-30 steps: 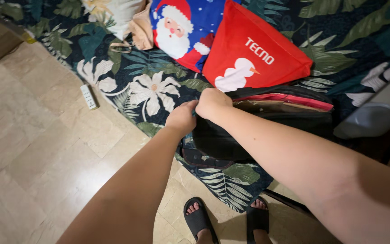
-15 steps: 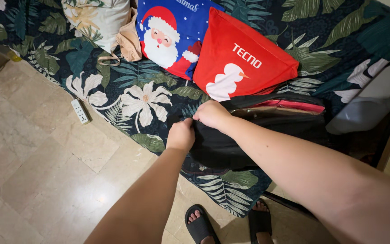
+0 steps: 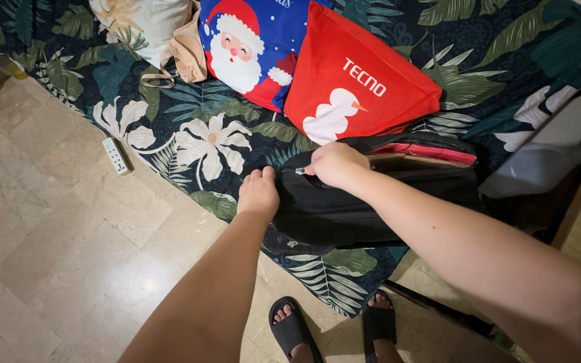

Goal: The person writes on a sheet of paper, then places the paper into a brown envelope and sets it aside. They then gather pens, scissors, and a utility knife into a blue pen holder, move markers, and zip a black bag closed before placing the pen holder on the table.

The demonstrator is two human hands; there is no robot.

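Black backpack [image 3: 344, 208] on bed: soft, floppy fabric, looks moderately full. Left hand [image 3: 258, 191] clamped on its corner; right hand [image 3: 334, 163] pinches zipper pull [image 3: 300, 171], best hold.

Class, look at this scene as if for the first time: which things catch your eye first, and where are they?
The red cushion with a white snowman stands out at top centre, beside a blue Santa cushion, both on a dark leaf-patterned bedcover. Below them, the left hand grips the end of a black backpack while the right hand pinches its zip pull.
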